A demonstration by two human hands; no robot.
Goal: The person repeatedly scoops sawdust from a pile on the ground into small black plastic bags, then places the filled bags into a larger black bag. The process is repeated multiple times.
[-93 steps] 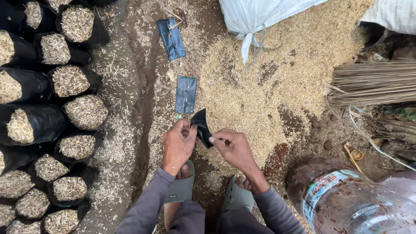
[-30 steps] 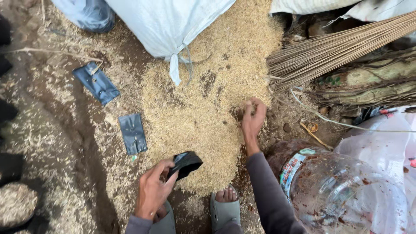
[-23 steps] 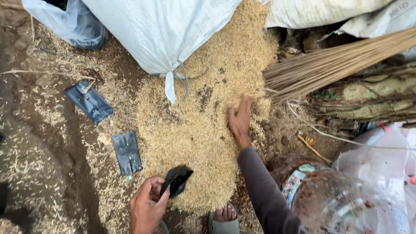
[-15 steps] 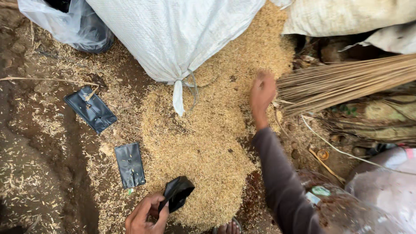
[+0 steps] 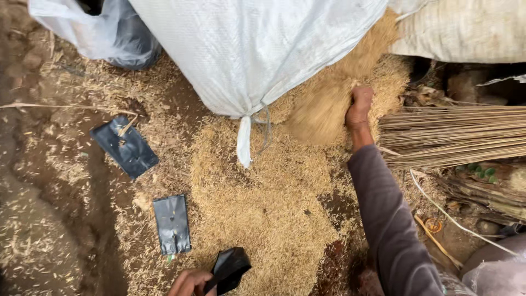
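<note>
The right hand (image 5: 359, 107) is stretched far out to about 1 o'clock, fingers curled and dug into the high end of the husk pile (image 5: 263, 203), just where the husk banks up against the big white sack (image 5: 257, 49). The husk around it is blurred, so how much it has closed on cannot be told. The left hand (image 5: 189, 282) sits at the bottom edge, near 6 o'clock, grasping a small black bag (image 5: 230, 268) by its mouth. The bag is limp and hangs just above the near edge of the pile, well apart from the right hand. Two more bags lie flat on the ground (image 5: 33, 181): one (image 5: 171, 223) just at 11 o'clock from the left hand, the other (image 5: 125, 147) farther off toward 10 o'clock. A stick bundle (image 5: 455, 134) lies at 3 o'clock, just beside the right hand. The step in hand looks like grabbing a fistful of husk. Getting it into the bag would call for a firm clench on the way toward 6 o'clock, and for the left hand to spread the bag's mouth wide, since it looks collapsed now.
</note>
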